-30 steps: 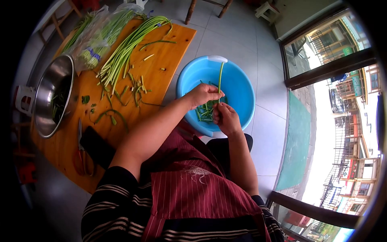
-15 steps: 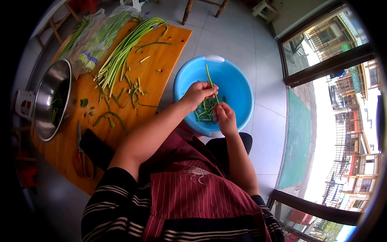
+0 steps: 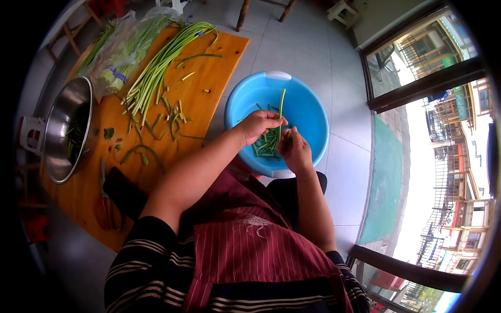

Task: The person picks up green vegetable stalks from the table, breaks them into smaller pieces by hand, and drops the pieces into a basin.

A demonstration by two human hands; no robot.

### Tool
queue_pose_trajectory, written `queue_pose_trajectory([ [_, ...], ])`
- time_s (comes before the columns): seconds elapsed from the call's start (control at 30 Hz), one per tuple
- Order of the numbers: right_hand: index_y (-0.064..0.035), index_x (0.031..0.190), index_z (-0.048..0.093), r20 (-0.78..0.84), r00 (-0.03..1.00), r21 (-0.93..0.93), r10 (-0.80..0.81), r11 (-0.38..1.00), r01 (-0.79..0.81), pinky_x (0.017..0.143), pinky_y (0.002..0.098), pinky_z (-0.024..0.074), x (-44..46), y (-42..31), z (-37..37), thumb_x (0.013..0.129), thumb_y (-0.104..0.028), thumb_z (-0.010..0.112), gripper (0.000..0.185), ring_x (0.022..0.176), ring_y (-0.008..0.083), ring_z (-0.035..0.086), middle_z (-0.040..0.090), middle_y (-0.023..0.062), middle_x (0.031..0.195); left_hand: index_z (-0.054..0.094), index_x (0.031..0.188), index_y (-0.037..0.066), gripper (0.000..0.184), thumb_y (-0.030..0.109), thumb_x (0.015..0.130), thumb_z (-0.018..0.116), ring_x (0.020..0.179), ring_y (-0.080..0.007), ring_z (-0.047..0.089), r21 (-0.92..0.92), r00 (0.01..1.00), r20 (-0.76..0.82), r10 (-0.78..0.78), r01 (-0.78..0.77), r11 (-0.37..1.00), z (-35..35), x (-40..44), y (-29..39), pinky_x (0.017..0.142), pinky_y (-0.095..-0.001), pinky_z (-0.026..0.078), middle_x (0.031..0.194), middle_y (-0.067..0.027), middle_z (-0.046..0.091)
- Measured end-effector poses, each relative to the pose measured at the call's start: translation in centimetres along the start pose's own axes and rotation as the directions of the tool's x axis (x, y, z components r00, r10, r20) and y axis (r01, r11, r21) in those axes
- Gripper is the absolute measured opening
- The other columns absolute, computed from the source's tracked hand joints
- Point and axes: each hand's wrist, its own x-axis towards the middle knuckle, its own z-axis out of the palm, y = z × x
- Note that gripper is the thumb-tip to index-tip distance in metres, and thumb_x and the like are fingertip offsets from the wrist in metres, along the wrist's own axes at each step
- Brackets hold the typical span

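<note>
My left hand [image 3: 259,127] pinches a green garlic scape [image 3: 282,103] that stands up almost straight from the fingertips. Just below and to the right, my right hand [image 3: 297,150] is closed, with dark green bits of stalk showing at its fingers; how many it holds is hidden. Both hands are over a light blue basin [image 3: 313,107]. Short cut scape pieces [image 3: 267,144] lie on its bottom, several of them in a loose pile.
Left of the basin, a wooden table [image 3: 222,68] bears a bundle of long garlic scapes [image 3: 156,73], a bagged bundle [image 3: 122,60], a steel bowl [image 3: 57,130], scissors [image 3: 108,206] and a black phone-like object [image 3: 122,190]. A glass door [image 3: 417,57] is on the right.
The scape in my left hand has swung from leaning left to nearly upright, and its lower end has parted from my right hand. My right hand has shifted slightly right and down.
</note>
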Motion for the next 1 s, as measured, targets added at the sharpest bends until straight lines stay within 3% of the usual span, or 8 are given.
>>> queue_pose_trajectory([
  [0.17,-0.0019,0.092,0.051,0.046,0.998,-0.043,0.045,0.998,-0.043,0.049,0.0232,0.0369,-0.4,-0.1,1.0,0.09,-0.022,0.042,0.022,0.055,0.0104,0.044,0.048,0.0019,0.07,0.061,0.096,0.009,0.02,0.021,0.082,0.055,0.084,-0.0071,0.048,-0.073,0.969,0.246,-0.026,0.045,0.996,-0.5,0.5,-0.8,0.071,-0.0212,0.031,0.093,0.0021,0.057],
  [0.33,-0.0012,0.088,0.051,0.145,0.987,-0.157,0.071,0.987,-0.048,0.049,0.0208,0.0353,0.3,0.7,-0.5,0.088,-0.019,0.043,0.019,0.055,0.0096,0.043,0.047,0.0014,0.066,0.061,0.096,0.003,0.021,0.018,0.082,0.055,0.081,-0.0105,0.05,-0.067,0.976,-0.203,0.075,-0.09,0.994,0.1,-0.1,0.8,0.078,-0.0254,0.04,0.087,-0.0032,0.059],
  [0.5,-0.0008,0.085,0.052,0.021,1.0,-0.459,0.017,0.888,-0.005,0.044,0.0202,0.0323,0.9,1.5,-1.1,0.086,-0.015,0.041,0.018,0.049,0.0082,0.039,0.045,0.0007,0.061,0.063,0.09,0.007,0.015,0.016,0.079,0.059,0.072,-0.0122,0.053,0.116,0.929,-0.203,0.31,-0.291,0.95,-0.1,0.7,0.0,0.071,-0.0266,0.043,0.078,0.0006,0.06],
  [0.57,-0.0012,0.083,0.052,-0.027,1.0,-0.473,-0.016,0.881,0.001,0.043,0.0199,0.0312,1.3,1.6,-1.3,0.086,-0.015,0.041,0.018,0.048,0.0078,0.039,0.045,0.0003,0.061,0.063,0.084,0.01,0.009,0.01,0.076,0.061,0.074,-0.0154,0.055,0.659,0.683,0.145,0.716,-0.606,0.445,1.1,-0.2,-0.3,0.071,-0.0249,0.04,0.076,-0.0017,0.058],
  [0.67,-0.002,0.08,0.051,0.005,0.983,-0.525,-0.186,0.836,0.16,0.042,0.0193,0.0296,1.8,2.5,-1.9,0.085,-0.015,0.042,0.017,0.047,0.0071,0.038,0.044,-0.0005,0.06,0.06,0.077,0.009,0.009,0.007,0.069,0.065,0.075,-0.0208,0.054,0.692,0.479,0.458,0.749,-0.721,0.039,2.7,-0.8,-1.6,0.073,-0.0322,0.04,0.076,-0.0036,0.056],
  [0.8,-0.0022,0.081,0.05,-0.069,0.996,-0.213,-0.064,0.976,0.048,0.042,0.0187,0.0288,1.5,2.3,-2.0,0.086,-0.012,0.041,0.014,0.05,0.0053,0.04,0.045,-0.001,0.062,0.058,0.079,0.008,0.007,0.01,0.074,0.062,0.076,-0.0171,0.054,0.663,0.593,0.252,0.765,-0.682,0.31,2.2,-0.2,-0.8,0.072,-0.0288,0.041,0.078,-0.0024,0.056],
  [0.87,-0.0024,0.082,0.05,0.033,0.986,-0.325,-0.161,0.932,0.164,0.044,0.0184,0.0299,0.8,2.7,-2.3,0.086,-0.011,0.041,0.013,0.052,0.005,0.041,0.046,-0.0012,0.063,0.056,0.079,0.005,0.008,0.012,0.082,0.054,0.065,-0.0122,0.052,0.208,0.831,-0.209,0.516,-0.478,0.853,0.7,1.1,-1.0,0.061,-0.0239,0.042,0.072,-0.0005,0.054],
  [1.0,-0.0024,0.083,0.049,0.356,0.827,-0.535,-0.436,0.63,0.562,0.049,0.0183,0.0341,-0.3,2.9,-1.7,0.087,-0.01,0.043,0.01,0.057,0.0048,0.043,0.047,-0.0012,0.066,0.055,0.08,0.007,0.01,0.016,0.084,0.053,0.06,-0.007,0.046,-0.494,0.97,-0.206,0.125,-0.214,0.843,-0.8,1.1,-1.3,0.059,-0.0197,0.039,0.074,-0.001,0.053],
])
